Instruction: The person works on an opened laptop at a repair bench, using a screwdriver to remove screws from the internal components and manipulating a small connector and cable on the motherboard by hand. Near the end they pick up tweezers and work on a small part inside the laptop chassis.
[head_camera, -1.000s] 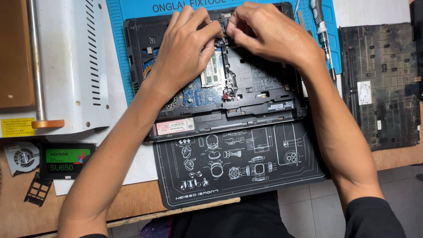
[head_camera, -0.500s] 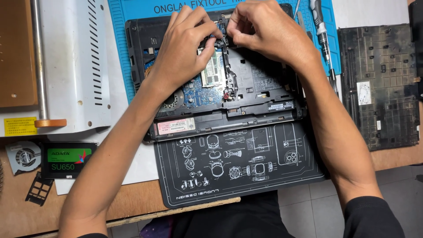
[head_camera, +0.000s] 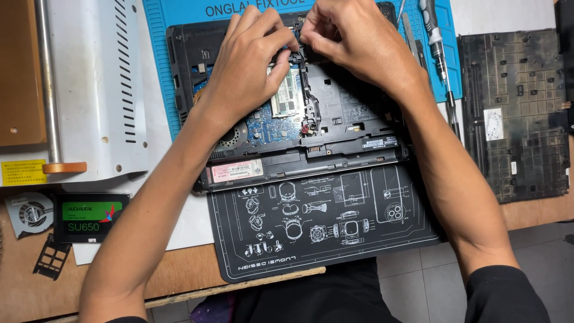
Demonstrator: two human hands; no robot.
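- Both hands are in over the opened laptop (head_camera: pixel 335 128), which lies bottom-up on the blue mat (head_camera: pixel 164 66) at the far middle of the bench (head_camera: pixel 179 275).
- Left hand (head_camera: pixel 248 66) lies flat across the left half of the board, fingers curled to the far edge, fingertips meeting the right hand there.
- Right hand (head_camera: pixel 353 39) is bunched at the far rim, its grip pressed together on something small; what it pinches, I cannot tell, the knuckles hide it.
- The green memory stick (head_camera: pixel 287 96) shows just near of the left fingers, uncovered.
- Tight on the right: a screwdriver (head_camera: pixel 439 57) lies just beside the right wrist, along the mat's right edge.
- Further right, well apart, the removed black bottom cover (head_camera: pixel 517 113) reaches to the bench edge.
- Near side: a black mat with white drawings (head_camera: pixel 323 221) butts against the laptop and overhangs the bench edge.
- Left side: a white vented metal case (head_camera: pixel 98 90), and near it a boxed drive (head_camera: pixel 91 216) and a small fan (head_camera: pixel 28 212).
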